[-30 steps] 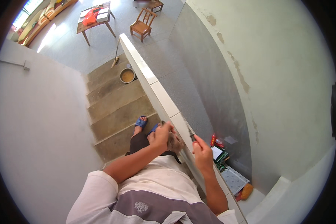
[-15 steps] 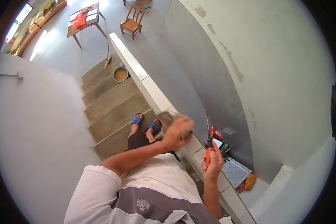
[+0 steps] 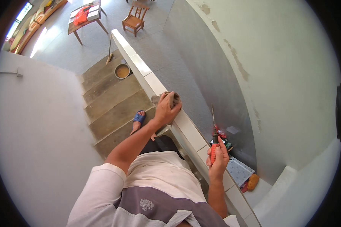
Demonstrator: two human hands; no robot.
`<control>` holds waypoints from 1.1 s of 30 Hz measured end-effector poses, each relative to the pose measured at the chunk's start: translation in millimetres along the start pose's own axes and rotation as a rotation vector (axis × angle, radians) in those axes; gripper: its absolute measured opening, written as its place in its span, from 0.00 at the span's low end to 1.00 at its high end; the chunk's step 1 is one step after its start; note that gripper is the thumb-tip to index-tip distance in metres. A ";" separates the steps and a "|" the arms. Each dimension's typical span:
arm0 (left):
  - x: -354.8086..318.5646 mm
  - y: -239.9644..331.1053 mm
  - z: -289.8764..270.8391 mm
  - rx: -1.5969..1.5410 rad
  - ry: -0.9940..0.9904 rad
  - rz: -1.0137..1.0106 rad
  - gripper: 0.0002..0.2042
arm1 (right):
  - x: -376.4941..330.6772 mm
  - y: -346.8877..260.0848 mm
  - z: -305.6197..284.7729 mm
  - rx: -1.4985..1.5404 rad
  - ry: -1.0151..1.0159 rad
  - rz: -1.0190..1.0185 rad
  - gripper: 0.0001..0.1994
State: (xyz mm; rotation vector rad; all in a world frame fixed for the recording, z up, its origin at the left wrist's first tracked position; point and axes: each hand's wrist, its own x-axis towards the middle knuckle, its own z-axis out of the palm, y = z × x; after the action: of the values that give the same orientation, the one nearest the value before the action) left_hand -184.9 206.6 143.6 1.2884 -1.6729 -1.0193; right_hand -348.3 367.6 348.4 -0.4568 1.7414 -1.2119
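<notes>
My left hand is closed on a grey-brown rag, pressing it against the white-tiled top of the stair wall. Part of the rag hangs over the wall's stair side. Over on the right, my right hand grips a screwdriver by its red and black handle. Its long thin shaft points up and away from me, above the far side of the wall and touching nothing that I can see.
Concrete steps descend ahead, with a bucket of brownish water on them. Beyond stand a wooden chair and a table. Right of the wall, lower down, lie a pale patterned panel and an orange-brown item.
My left hand has slid the rag farther along the tiled top, away from me. My right hand still holds the screwdriver in nearly the same place. One foot has become mostly hidden.
</notes>
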 end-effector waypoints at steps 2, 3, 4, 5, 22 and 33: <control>-18.0 47.8 5.2 -0.124 -0.087 0.088 0.23 | -3.9 0.5 -5.0 0.020 0.039 -0.007 0.22; -31.5 64.1 11.9 -0.147 -0.101 0.243 0.23 | -5.0 1.0 -4.3 0.040 0.054 -0.008 0.22; -47.9 81.9 16.1 -0.192 -0.226 0.296 0.21 | -4.9 0.1 -3.8 0.045 0.055 -0.007 0.22; -58.0 102.7 17.4 -0.288 -0.345 0.388 0.22 | -4.1 -1.5 -4.4 0.047 0.073 -0.009 0.22; -20.9 33.1 6.0 -0.125 -0.047 0.144 0.23 | -5.9 -3.5 -9.0 -0.005 0.011 -0.026 0.22; -92.2 158.0 0.1 -1.121 -1.157 -0.557 0.15 | -5.2 -50.2 -35.5 -0.484 -0.195 0.068 0.18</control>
State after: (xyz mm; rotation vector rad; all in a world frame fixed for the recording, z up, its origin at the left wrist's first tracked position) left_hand -224.0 322.9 279.3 0.2952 -0.9262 -2.8365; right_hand -385.6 367.8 397.5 -0.7653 1.8562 -0.6637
